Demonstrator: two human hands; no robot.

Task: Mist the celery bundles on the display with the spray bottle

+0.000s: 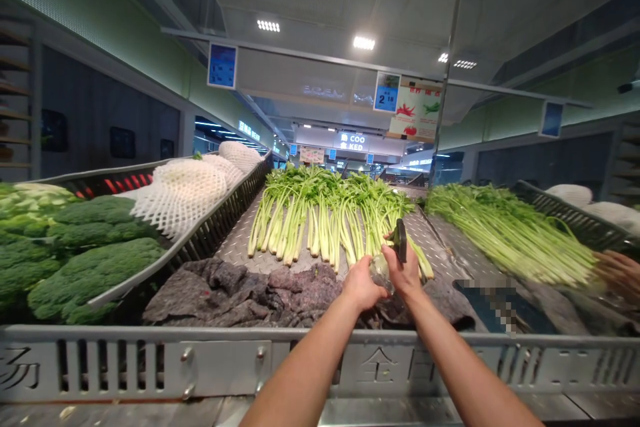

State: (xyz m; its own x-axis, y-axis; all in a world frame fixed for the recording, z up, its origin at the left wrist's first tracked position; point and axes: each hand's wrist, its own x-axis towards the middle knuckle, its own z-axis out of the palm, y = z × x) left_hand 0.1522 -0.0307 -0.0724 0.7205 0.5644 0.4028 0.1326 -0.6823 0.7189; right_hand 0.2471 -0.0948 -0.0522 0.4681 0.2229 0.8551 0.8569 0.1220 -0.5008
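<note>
Both my arms reach over the metal front rail into a produce bin. My left hand is closed around the body of a small clear bottle. My right hand is closed on the bottle's dark top part, which sticks up above my fingers. The bottle sits just in front of the stalk ends of several bunches of green celery, which lie on a perforated metal tray. Crumpled grey-purple cloths lie under and in front of my hands.
Left of the celery, a slanted tray holds broccoli and white foam-netted produce. On the right a mirror-like panel shows more celery and a hand at the edge. Price signs hang overhead.
</note>
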